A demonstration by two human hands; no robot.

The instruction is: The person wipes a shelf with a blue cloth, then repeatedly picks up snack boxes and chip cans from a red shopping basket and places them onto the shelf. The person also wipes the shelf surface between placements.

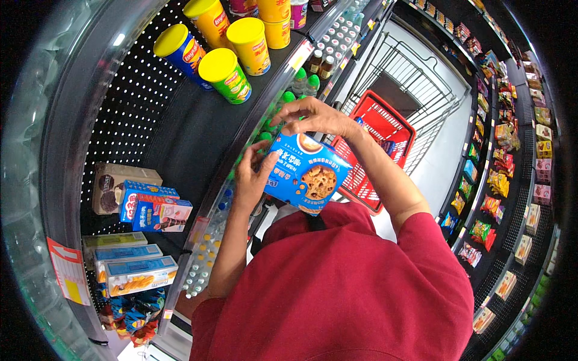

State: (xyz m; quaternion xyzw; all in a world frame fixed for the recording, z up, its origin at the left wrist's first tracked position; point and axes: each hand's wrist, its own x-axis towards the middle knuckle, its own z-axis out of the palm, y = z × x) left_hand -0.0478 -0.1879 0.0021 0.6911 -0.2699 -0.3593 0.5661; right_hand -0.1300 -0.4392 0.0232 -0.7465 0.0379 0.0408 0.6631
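A blue cookie box (295, 173) with a printed cookie picture is in front of my chest, tilted, its printing upside down to me. My left hand (254, 173) holds it by the left side, thumb on the front face and fingers behind. At the upper left corner, my right hand (318, 118) has its fingers bent and its fingertips on the box edge. Part of the box's far side is hidden. Just beyond both hands runs the shelf edge, with green-capped bottles (312, 83) on a lower level.
Lay's chip canisters (224, 74) stand on the black shelf (194, 122) at left. Nearer are biscuit boxes (142, 275), a brown box (106, 187) and snack bags (140, 313). A shopping cart (420, 58) holding a red basket (384, 101) stands right. Snack shelves (492, 180) line the far right.
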